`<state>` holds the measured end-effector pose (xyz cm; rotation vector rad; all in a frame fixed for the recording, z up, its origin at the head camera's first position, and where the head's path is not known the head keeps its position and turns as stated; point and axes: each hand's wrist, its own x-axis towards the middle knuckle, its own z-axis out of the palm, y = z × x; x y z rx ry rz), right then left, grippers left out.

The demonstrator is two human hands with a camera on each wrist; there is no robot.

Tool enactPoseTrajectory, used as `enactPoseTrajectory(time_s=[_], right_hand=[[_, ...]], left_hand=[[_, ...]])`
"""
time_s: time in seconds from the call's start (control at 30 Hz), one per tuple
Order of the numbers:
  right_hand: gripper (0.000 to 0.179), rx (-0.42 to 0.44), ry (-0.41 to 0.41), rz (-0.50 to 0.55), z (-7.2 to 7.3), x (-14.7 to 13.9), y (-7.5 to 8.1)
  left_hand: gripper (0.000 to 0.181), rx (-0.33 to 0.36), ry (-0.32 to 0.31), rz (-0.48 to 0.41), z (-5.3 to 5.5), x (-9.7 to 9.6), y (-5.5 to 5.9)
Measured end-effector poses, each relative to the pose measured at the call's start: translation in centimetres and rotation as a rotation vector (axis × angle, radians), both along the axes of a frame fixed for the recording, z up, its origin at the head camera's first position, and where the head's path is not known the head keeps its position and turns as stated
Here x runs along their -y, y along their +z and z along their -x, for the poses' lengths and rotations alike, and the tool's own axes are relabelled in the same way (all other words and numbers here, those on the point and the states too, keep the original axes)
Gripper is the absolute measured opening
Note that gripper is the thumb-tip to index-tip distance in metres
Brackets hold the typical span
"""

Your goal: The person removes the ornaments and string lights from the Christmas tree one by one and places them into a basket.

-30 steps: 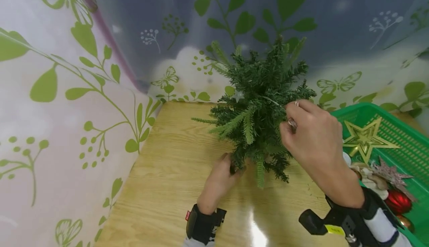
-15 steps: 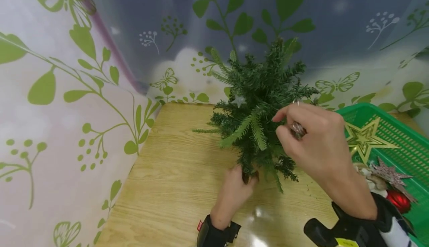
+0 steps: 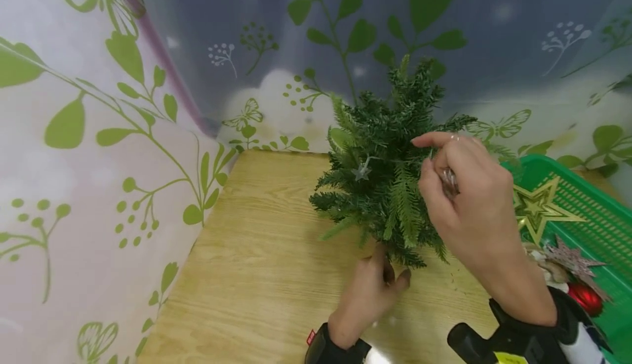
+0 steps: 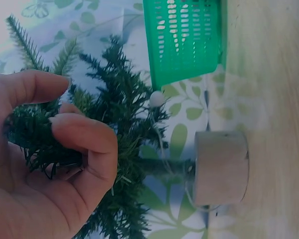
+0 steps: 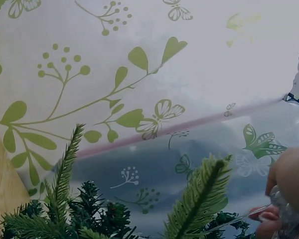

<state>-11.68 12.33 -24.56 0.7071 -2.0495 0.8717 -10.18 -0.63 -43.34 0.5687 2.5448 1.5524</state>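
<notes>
A small artificial Christmas tree stands on a round wooden base, which shows in the left wrist view. My left hand is at its lower front, fingers curled round a branch. On the tree's right side my right hand holds a bundled clear string of lights, with its index finger stretched toward the branches. From that bundle a thin strand runs to the tree in the right wrist view. One clear star of the string hangs on the front branches.
To the right stands a green basket with a gold star, a pink glitter star and a red bauble. Leaf-patterned walls border the wooden table at the left and back.
The tree has turned, its clear star and light-green sprigs shifting rightward. My left hand has moved right along the tree's lower front. My right hand has shifted slightly right, its index finger extending.
</notes>
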Motion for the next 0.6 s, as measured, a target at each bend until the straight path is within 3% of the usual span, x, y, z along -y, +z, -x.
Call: enactPoseTrajectory(time_s=[0.17,0.37,0.6], right_hand=[[0.031,-0.022,-0.015,0.052,-0.1,-0.1,0.2],[0.037,-0.07,0.065,0.067,0.0,-0.2,-0.4],[0.037,-0.031,0.178,0.125,0.1,-0.3,-0.9]], left_hand=[[0.026,0.038,-0.034,-0.03,-0.2,-0.8,-0.2],[0.026,0.105,-0.121,-0.05,-0.2,-2.0,-0.5],[0.04,0.08,-0.11,-0.051,0.1,-3.6,-1.0]])
